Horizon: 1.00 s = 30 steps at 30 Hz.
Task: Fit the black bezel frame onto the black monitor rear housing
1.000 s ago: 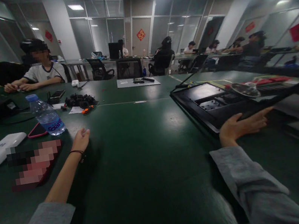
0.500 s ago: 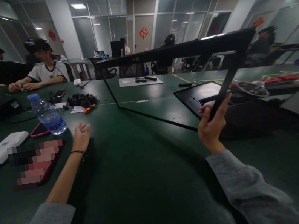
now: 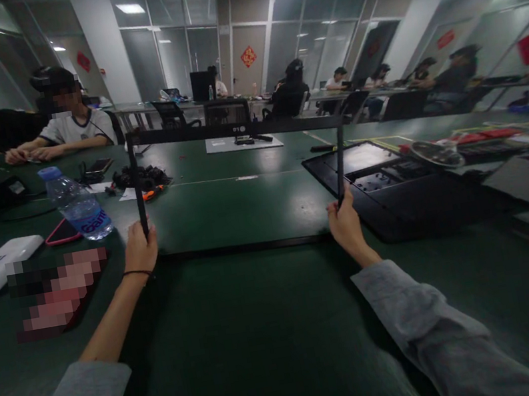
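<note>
A thin black rectangular frame (image 3: 227,130), which looks like a monitor bezel with a small logo on its wide bar, stands tilted up in front of me. My left hand (image 3: 141,251) is closed round its left side bar. Opposite it, my right hand (image 3: 346,219) grips the right side bar. The wide bar is up and farther from me, while the thin bar lies low between my wrists. Through its opening the green table (image 3: 267,333) shows. Right of my right hand lies a black panel (image 3: 410,190), like a monitor back cover.
At left are a water bottle (image 3: 76,206), a white device (image 3: 1,262), a red-edged phone (image 3: 62,232) and a red, partly blurred object (image 3: 74,290). Farther back lie black cables (image 3: 142,178) and a white board with tools (image 3: 242,143). A person (image 3: 73,115) sits across at left.
My left hand has taken hold of the frame's left bar. The frame has swung from a slanted pose to facing me squarely, and my right hand has moved left and slightly down.
</note>
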{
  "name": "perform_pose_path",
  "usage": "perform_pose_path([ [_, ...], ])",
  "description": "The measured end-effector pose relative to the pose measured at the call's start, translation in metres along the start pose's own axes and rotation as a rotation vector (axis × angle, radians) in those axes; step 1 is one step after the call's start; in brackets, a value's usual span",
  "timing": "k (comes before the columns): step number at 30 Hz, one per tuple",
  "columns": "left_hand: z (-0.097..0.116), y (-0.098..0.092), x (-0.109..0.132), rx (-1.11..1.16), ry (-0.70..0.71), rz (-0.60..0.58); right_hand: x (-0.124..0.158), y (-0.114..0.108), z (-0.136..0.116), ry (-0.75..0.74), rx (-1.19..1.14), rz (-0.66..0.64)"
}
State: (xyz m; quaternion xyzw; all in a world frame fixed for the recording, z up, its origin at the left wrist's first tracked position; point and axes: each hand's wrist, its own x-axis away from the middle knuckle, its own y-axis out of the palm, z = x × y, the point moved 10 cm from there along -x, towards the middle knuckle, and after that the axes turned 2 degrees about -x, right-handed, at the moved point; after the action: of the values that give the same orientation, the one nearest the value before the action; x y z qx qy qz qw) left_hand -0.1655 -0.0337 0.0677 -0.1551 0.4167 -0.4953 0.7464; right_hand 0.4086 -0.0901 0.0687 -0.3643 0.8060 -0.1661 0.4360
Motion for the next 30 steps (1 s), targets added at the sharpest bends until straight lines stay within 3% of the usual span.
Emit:
perform_pose_path([
  [2,-0.005,0.003,0.001,-0.112,-0.048,-0.017,-0.001,0.016,0.014,0.041,0.058,-0.091],
  [7,-0.021,0.024,0.008,-0.373,-0.128,-0.201,-0.002,0.039,0.031,0.015,0.157,-0.202],
  [14,-0.023,0.035,0.013,-0.508,-0.093,-0.321,0.001,0.043,0.051,0.087,0.285,-0.246],
  [19,-0.021,0.035,0.015,-0.497,-0.077,-0.319,0.002,0.043,0.052,0.094,0.27,-0.235],
  [23,-0.013,0.026,0.012,-0.413,-0.064,-0.242,0.0,0.033,0.039,0.052,0.182,-0.158],
  [28,0.022,-0.024,0.008,-0.101,0.038,0.176,-0.003,-0.01,-0.001,-0.054,-0.029,0.112],
  [30,0.029,-0.035,0.01,-0.001,0.05,0.248,-0.002,-0.018,-0.01,-0.036,-0.086,0.138],
])
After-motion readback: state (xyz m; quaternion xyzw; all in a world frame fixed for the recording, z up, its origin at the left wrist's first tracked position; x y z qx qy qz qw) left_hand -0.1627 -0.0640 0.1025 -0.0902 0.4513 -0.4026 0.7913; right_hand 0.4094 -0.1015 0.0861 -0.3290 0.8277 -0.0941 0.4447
